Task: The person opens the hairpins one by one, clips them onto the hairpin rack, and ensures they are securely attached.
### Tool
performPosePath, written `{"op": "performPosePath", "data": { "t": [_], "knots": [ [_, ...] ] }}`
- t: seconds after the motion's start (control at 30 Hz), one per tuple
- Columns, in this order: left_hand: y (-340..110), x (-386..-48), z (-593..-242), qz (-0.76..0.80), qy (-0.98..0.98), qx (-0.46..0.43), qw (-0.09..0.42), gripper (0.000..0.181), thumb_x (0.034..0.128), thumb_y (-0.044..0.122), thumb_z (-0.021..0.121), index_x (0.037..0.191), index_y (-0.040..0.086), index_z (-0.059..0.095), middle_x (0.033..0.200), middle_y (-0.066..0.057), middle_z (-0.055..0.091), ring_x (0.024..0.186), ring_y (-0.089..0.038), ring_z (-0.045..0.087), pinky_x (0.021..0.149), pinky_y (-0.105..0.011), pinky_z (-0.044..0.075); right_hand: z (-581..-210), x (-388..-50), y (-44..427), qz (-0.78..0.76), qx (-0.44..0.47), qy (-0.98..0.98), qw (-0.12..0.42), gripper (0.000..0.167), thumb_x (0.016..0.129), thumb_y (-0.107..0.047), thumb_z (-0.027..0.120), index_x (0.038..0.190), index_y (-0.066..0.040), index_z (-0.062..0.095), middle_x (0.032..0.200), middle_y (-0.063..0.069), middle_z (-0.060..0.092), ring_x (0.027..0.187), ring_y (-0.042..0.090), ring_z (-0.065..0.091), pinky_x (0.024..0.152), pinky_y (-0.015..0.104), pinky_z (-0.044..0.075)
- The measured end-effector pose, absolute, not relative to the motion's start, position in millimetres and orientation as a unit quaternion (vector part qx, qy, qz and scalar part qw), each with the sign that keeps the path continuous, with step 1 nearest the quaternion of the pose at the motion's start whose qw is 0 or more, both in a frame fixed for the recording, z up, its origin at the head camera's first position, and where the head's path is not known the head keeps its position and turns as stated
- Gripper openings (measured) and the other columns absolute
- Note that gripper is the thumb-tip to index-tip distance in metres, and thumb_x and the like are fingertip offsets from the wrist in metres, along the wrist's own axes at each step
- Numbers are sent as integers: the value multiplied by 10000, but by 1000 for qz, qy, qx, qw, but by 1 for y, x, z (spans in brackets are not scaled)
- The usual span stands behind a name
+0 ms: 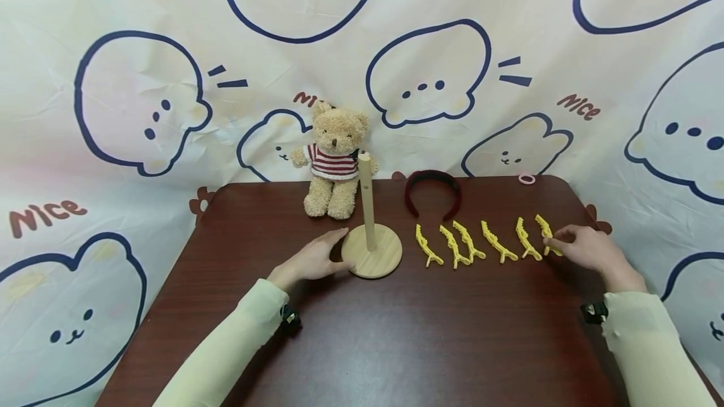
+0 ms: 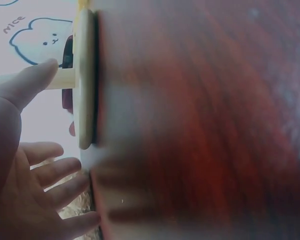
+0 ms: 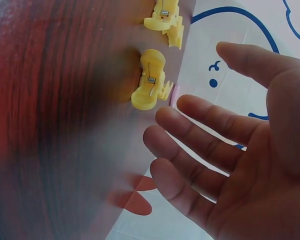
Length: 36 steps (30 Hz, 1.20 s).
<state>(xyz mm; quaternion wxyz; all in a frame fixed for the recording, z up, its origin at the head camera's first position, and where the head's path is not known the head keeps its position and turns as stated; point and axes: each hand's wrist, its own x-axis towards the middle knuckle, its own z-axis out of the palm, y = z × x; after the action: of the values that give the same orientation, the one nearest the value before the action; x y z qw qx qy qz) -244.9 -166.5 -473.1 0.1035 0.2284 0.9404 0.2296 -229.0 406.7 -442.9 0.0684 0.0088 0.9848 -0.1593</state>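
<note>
My left hand [image 1: 313, 259] is at the left edge of a round wooden base [image 1: 386, 259] that carries an upright wooden post [image 1: 367, 206]. In the left wrist view the fingers of this hand [image 2: 27, 185] are spread, the thumb near the post; whether it touches the base I cannot tell. My right hand [image 1: 591, 250] reaches to the rightmost yellow clip [image 1: 545, 228], the last of several lying in a row. In the right wrist view, that hand [image 3: 230, 145] has loosely extended fingers and a yellow clip [image 3: 151, 82] beside them, not gripped.
A teddy bear [image 1: 334, 165] in a striped shirt sits at the back behind the post. Right of it lies a dark red headband [image 1: 432, 176], and a pink ring [image 1: 526, 179] is at the back edge of the brown table [image 1: 424, 338]. A patterned cloth [image 1: 317, 74] hangs behind.
</note>
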Motion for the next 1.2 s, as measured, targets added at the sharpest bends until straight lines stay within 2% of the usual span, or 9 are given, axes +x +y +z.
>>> {"op": "performPosePath", "data": {
  "t": [0.23,0.47,0.57,0.77,0.93,1.03,1.2],
  "knots": [
    [-164,-243,-476,224,940,235,105,894,878,484,723,1551,39,337,1584,-169,387,1465,-332,380,1182,-492,345,-446,-229,408,-163,34,982,85,741,908,-654,570,1139,44,663,945,178,710,858,332,628,691,501,504],
    [-162,-241,-476,213,945,220,114,903,873,493,726,1555,49,333,1587,-184,378,1481,-333,356,1195,-569,284,-450,-225,405,-158,51,982,95,815,862,-708,590,1135,57,654,1089,286,683,888,384,632,674,518,491],
    [-162,-241,-477,206,948,215,118,910,875,511,718,1563,67,323,1595,-175,368,1492,-320,340,1202,-572,270,-450,-225,403,-157,55,981,104,800,858,-705,599,1111,51,662,1088,293,677,867,375,625,664,507,485],
    [-161,-240,-478,208,948,210,120,924,868,510,727,1566,64,317,1595,-191,362,1497,-337,325,1194,-604,259,-452,-225,400,-151,62,980,111,682,862,-680,616,989,-13,683,917,191,683,757,290,579,592,407,444],
    [-161,-240,-479,204,949,208,120,929,865,522,724,1569,77,314,1595,-193,361,1501,-340,318,1196,-597,262,-456,-226,398,-146,79,980,109,533,867,-651,627,754,-130,619,696,35,536,695,228,505,557,364,356],
    [-161,-240,-479,206,949,207,120,929,862,520,728,1568,76,318,1593,-191,365,1498,-344,323,1195,-597,264,-458,-226,396,-145,93,979,107,520,861,-641,634,671,-164,553,639,-4,445,676,209,478,560,366,325],
    [-159,-241,-479,208,948,207,124,934,864,532,722,1571,79,310,1602,-177,354,1504,-337,312,1202,-605,243,-458,-224,396,-143,113,978,104,534,848,-633,648,633,-162,517,613,-1,413,662,215,475,577,385,321]
  ]
}}
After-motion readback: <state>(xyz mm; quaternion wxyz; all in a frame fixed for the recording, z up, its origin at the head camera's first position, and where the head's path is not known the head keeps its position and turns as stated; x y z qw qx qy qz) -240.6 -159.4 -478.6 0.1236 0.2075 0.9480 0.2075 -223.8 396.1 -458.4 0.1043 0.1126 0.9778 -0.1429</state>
